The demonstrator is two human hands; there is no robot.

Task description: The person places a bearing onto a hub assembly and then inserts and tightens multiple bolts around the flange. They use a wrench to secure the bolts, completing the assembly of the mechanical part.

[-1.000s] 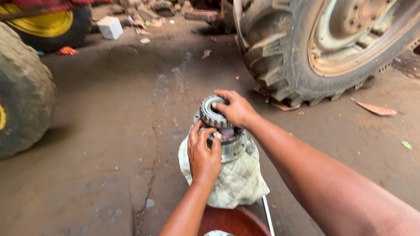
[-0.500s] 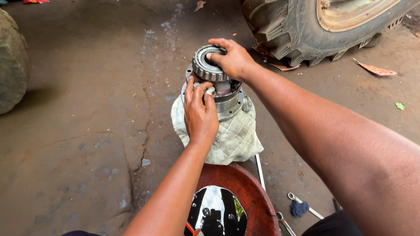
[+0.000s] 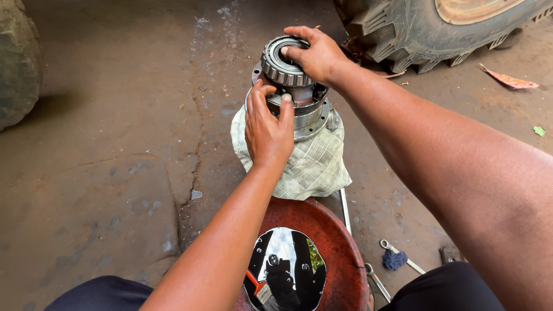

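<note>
Steel, grey and greasy: one gear assembly, upright on one checked cloth spread over the concrete floor, just beyond one red basin. One ribbed bearing ring on top, a wider flanged body below, oily sheen on both.

Two hands at work. Right hand draped over the far side of the bearing ring, fingers spread and curled, tips hooked over the ring's inner edge. Left hand pressed flat against the near side of the body, fingers slightly apart and pointing up, tips touching the collar under the ring; not closed around anything.

Dark liquid in the basin, mirroring sky. Two spanners to the right of the basin: one with a blue rag knotted on it, another at the rim. One big tractor tyre beyond the assembly, another tyre at the left edge. One torn orange scrap and one green leaf lying well apart, far right.
</note>
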